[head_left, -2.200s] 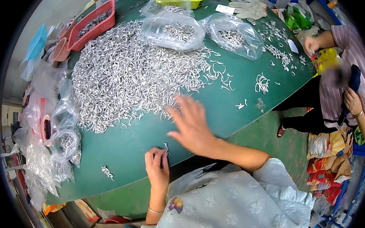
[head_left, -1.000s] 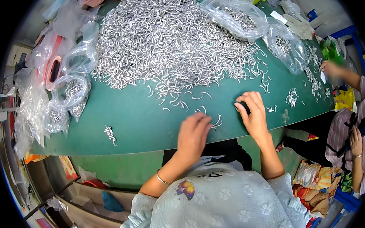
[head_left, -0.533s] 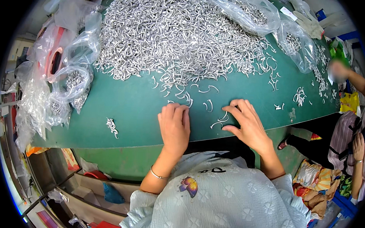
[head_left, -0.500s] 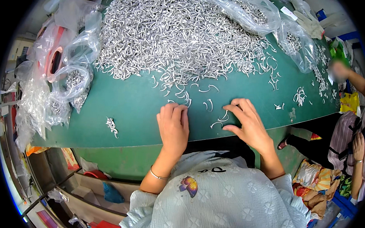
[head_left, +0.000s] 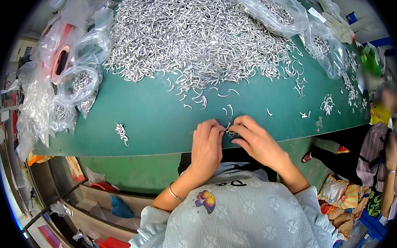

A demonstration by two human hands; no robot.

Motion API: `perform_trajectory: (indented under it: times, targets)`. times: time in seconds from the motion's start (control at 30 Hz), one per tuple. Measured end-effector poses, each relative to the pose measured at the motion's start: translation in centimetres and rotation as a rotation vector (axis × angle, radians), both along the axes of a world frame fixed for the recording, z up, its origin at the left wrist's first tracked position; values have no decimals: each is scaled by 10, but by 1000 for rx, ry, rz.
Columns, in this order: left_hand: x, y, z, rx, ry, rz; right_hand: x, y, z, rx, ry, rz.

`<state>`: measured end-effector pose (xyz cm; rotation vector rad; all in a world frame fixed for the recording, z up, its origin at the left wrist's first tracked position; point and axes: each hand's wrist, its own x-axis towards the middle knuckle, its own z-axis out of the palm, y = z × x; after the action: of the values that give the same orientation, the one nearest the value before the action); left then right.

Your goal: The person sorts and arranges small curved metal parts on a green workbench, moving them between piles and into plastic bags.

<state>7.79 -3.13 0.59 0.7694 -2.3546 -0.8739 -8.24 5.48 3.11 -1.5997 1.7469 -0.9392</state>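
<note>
At the near side of the green table, my left hand point(head_left: 208, 144) and my right hand point(head_left: 257, 143) meet with their fingertips almost touching. Both are closed in a pinch at a small curved silvery metal piece point(head_left: 228, 125), which shows between the fingertips. My fingers partly cover it, and another bit near my right thumb is too hidden to make out. Just beyond my hands lie a couple of loose curved pieces point(head_left: 228, 110). A great heap of the same kind of curved metal pieces point(head_left: 189, 39) covers the far part of the table.
Clear plastic bags point(head_left: 82, 90) with metal pieces crowd the table's left side; more bags point(head_left: 323, 49) lie at the far right. Small clusters sit at left point(head_left: 122, 134) and right point(head_left: 327, 104) on the green tabletop point(head_left: 162, 133). At the right edge is another person point(head_left: 379, 149).
My left hand has moved right and my right hand left, so they come together. My right fingers have closed from a wide spread. A single small piece now lies on the table to their right.
</note>
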Motion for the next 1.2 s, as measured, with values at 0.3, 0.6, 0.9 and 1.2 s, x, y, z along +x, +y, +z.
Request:
perform_trajectory:
  times: [0.3, 0.6, 0.9, 1.2]
  targets:
    - [-7, 4, -4, -68, 18, -184, -20, -32, -14, -178, 319, -48]
    - [9, 4, -15, 89, 100, -147, -8, -12, -2, 39, -41, 5]
    - [6, -6, -5, -168, -20, -311, -21, -39, -5, 60, 112, 35]
    - [3, -6, -6, -130, 56, -324, -1, -94, -16, -308, 372, 80]
